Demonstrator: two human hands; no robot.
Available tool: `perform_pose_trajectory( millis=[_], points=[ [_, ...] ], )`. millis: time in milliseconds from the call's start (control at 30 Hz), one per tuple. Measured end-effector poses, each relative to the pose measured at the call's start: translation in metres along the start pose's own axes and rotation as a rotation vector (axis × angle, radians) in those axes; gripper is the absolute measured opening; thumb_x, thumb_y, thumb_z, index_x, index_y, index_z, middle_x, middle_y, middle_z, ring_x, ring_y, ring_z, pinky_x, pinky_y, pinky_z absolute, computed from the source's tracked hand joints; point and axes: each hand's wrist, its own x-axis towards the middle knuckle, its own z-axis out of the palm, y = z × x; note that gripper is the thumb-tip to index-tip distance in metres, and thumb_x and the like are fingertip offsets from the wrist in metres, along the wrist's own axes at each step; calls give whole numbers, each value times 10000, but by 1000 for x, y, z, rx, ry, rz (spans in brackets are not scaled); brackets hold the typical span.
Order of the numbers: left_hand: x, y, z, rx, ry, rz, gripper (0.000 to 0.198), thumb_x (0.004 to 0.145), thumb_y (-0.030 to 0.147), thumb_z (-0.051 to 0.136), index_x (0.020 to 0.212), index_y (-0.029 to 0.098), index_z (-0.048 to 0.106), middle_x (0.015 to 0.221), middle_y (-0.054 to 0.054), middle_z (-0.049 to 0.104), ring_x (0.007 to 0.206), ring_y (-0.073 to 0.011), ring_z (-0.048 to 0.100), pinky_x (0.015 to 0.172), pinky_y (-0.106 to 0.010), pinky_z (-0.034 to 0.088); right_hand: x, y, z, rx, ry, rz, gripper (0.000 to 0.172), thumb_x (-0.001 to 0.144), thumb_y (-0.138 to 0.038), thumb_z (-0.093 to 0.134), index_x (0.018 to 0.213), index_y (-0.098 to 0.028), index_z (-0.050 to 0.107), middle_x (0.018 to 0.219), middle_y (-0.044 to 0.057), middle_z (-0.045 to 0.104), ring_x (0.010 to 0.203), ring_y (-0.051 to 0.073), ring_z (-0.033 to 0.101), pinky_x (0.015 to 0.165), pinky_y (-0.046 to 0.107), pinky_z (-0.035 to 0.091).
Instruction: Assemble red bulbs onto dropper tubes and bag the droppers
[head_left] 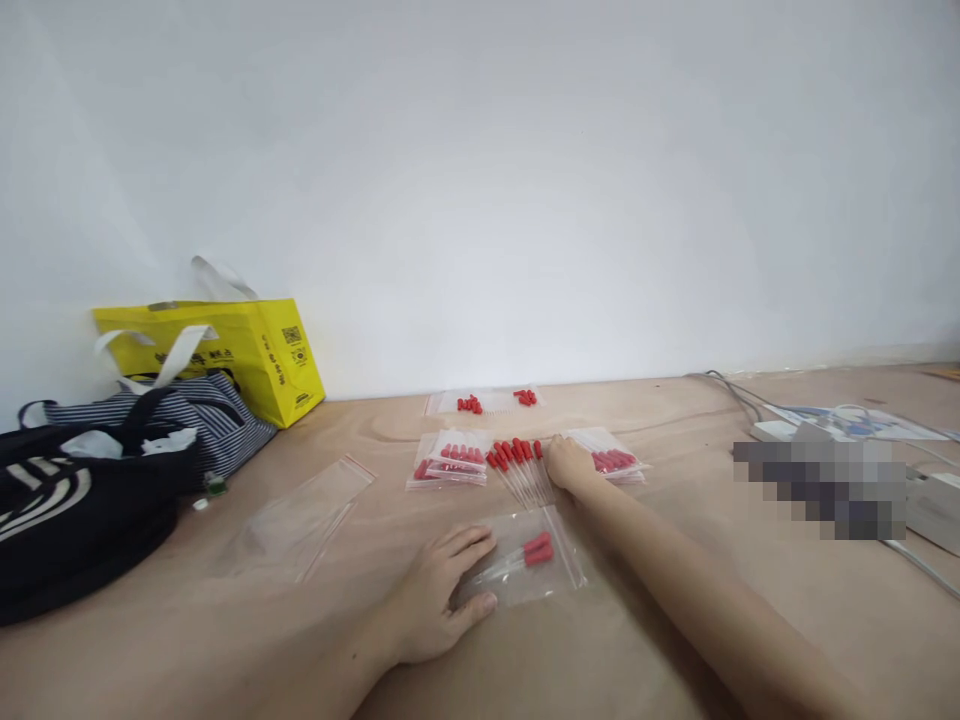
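Observation:
My left hand (442, 595) lies with fingers apart on the left end of a clear zip bag (510, 590). Inside that bag are a few glass droppers with red rubber bulbs (538, 549), bulbs toward the zip edge at the right. Farther off, several loose droppers (517, 455) lie side by side, their bulbs pointing away from me and their tubes toward the bag. My right hand (570, 465) is stretched forward at the right end of this row, fingers curled in; what they grip, if anything, is hidden.
Filled bags of droppers (450, 460) are stacked left of the row, another filled bag (611, 460) lies right. Behind is a bag with red bulbs (470, 405). Unfilled zip bags (300, 520), a black bag (90, 520) and a yellow bag (277, 350) are left; cables (742, 395) right.

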Motion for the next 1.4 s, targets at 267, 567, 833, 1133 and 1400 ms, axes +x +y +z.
perform_pose_trajectory(
  millis=[267, 567, 833, 1133, 1400],
  points=[
    [-1, 0, 2, -21, 20, -8, 487, 782, 388, 491, 1238, 231, 420, 1317, -59, 400, 1196, -246, 357, 977, -433, 318, -25, 40, -10, 242, 181, -93, 384, 821, -128, 310, 1204, -108, 316, 803, 82, 576, 765, 170, 569, 649, 267, 432],
    [1, -2, 4, -23, 20, -10, 479, 794, 405, 468, 1235, 224, 422, 1319, -62, 395, 1206, -241, 344, 987, -439, 303, -85, 51, 23, 1363, 209, -30, 402, 750, -513, 462, 991, -201, 384, 540, -63, 454, 471, 115, 478, 474, 251, 407],
    [0, -2, 4, -53, 41, 3, 468, 790, 393, 484, 1231, 245, 428, 1314, -48, 406, 1197, -241, 357, 985, -438, 304, -109, 34, 22, 1391, -93, -145, 343, 682, -470, 593, 770, -201, 398, 546, -75, 484, 453, 73, 458, 470, 209, 367],
    [1, -2, 4, -30, 39, 4, 452, 805, 401, 458, 1225, 239, 433, 1311, -50, 409, 1201, -236, 351, 990, -437, 301, -107, 31, 19, 1120, -290, -325, 202, 715, -346, 573, 771, -157, 614, 682, 8, 622, 600, 116, 528, 561, 226, 387],
    [1, -4, 6, -51, 27, 1, 449, 809, 362, 456, 1236, 231, 419, 1317, -56, 399, 1209, -239, 339, 997, -445, 286, -102, 31, 2, 922, -324, -510, 191, 733, -265, 512, 703, -170, 675, 696, 17, 631, 615, 133, 557, 555, 225, 419]
  ],
)
